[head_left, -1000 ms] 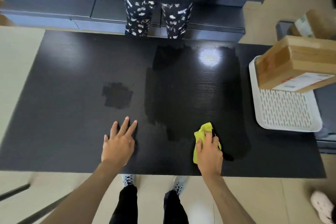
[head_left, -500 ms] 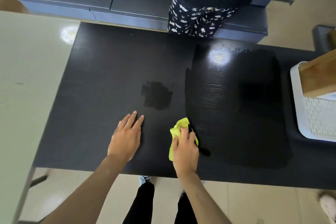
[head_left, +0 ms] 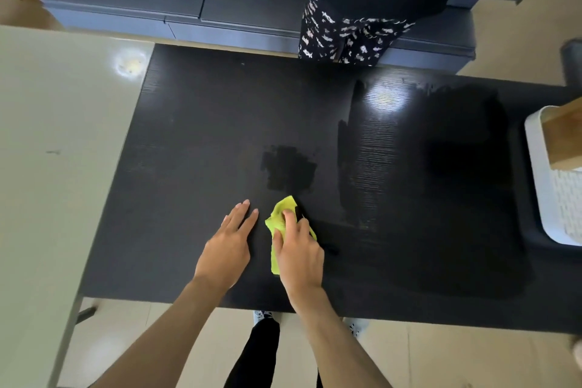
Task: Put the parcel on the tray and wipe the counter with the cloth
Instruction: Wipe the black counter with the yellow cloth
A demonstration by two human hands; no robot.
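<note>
Parcel [head_left: 565, 135] sits on tray [head_left: 535, 167]; right hand [head_left: 299, 253] presses cloth [head_left: 280, 214], left hand [head_left: 228, 246] flat.

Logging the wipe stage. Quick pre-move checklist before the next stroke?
1. Parcel on the tray: ok.
2. Cloth under right hand, pressed on the counter: ok.
3. Left hand flat on counter, beside the cloth, may block a leftward stroke: not ok.
4. Small dark patch just beyond the cloth, unobstructed: ok.
5. Counter's left part wiped: cannot tell.
</note>
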